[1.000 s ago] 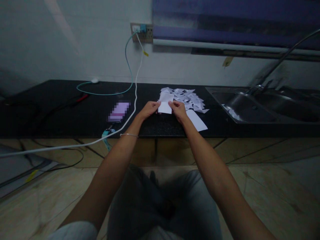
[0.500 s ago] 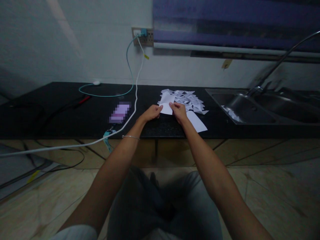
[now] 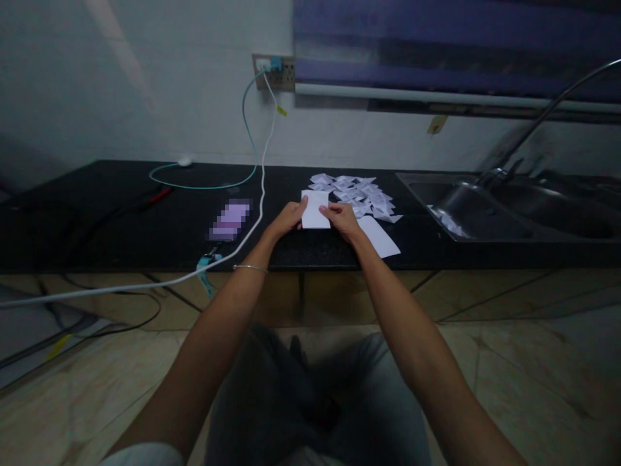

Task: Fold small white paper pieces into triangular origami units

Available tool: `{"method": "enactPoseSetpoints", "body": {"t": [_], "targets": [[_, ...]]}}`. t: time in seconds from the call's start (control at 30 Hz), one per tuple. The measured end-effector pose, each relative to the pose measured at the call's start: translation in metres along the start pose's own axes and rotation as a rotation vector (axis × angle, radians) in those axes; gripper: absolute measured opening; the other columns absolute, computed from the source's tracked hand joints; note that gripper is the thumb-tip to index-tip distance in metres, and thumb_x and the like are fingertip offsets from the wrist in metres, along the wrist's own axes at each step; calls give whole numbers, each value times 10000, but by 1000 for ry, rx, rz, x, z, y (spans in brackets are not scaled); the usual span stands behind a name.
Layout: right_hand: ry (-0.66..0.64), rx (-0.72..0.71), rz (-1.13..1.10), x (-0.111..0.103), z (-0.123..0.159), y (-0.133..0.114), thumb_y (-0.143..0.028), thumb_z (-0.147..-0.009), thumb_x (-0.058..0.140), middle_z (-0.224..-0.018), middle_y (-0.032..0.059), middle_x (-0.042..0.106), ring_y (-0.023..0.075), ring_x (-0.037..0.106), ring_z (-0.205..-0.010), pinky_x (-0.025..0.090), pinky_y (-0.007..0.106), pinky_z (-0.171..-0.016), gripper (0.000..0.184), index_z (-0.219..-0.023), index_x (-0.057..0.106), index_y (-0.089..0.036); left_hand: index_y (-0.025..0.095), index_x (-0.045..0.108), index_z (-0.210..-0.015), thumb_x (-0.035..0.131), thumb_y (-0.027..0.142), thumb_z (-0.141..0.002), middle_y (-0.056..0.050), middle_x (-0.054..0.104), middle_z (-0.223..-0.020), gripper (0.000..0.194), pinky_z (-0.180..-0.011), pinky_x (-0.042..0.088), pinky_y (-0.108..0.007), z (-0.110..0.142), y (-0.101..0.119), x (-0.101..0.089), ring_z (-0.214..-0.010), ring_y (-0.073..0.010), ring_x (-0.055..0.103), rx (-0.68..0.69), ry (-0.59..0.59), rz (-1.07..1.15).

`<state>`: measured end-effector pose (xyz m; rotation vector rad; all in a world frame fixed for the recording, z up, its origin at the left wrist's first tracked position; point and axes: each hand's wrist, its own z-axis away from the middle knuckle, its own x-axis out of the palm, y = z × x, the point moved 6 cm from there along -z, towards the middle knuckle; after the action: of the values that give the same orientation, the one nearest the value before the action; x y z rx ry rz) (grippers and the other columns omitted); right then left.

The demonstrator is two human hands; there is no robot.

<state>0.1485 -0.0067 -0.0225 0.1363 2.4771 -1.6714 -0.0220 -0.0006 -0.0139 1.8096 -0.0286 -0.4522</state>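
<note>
A small white sheet of paper (image 3: pixel 315 212) is held up between both hands over the dark counter. My left hand (image 3: pixel 290 217) grips its left edge with the thumb on top. On the right edge, my right hand (image 3: pixel 343 218) pinches the same sheet, thumb in front. Behind it lies a pile of folded white paper pieces (image 3: pixel 363 193), spread over the counter. Partly under my right wrist rests a flat stack of white paper (image 3: pixel 381 237); whether it is one sheet or several I cannot tell.
A blurred-out phone (image 3: pixel 230 220) with a teal strap (image 3: pixel 204 272) lies to the left. A white cable (image 3: pixel 262 188) crosses the black counter (image 3: pixel 121 213) from the wall outlet (image 3: pixel 274 71). At right is a metal sink (image 3: pixel 480 213) with a faucet (image 3: pixel 533 120).
The sheet has come slightly left and toward me. It looked bent across the middle before and now appears flat and shorter, with both hands still on its sides.
</note>
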Motion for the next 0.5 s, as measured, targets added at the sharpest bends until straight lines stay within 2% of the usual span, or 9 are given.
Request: {"method": "enactPoseSetpoints", "body": {"t": [0.2, 0.37, 0.5], "targets": [[-93, 8, 47, 4, 4, -6, -586, -712, 738, -603, -22, 526, 120, 415, -608, 320, 271, -590, 445, -628, 653, -158, 121, 659, -714, 558, 551, -937, -23, 647, -600, 494, -535, 393, -220, -1, 6, -6, -557, -118, 558, 25, 98, 71], [-146, 0, 48, 6, 6, -8, -581, -733, 733, -605, -30, 505, 113, 401, -602, 299, 270, -584, 442, -639, 651, -156, 161, 539, -522, 345, 555, -1019, -14, 518, -434, 663, -496, 361, -232, 1, 5, -10, -435, -106, 466, 24, 124, 4], [-140, 18, 22, 7, 7, -8, -572, -721, 750, -620, -28, 522, 113, 421, -608, 311, 264, -583, 430, -654, 658, -158, 168, 520, -483, 359, 513, -1024, -10, 499, -413, 661, -511, 371, -234, 2, 6, -10, -429, -101, 452, 61, 83, -45]]}}
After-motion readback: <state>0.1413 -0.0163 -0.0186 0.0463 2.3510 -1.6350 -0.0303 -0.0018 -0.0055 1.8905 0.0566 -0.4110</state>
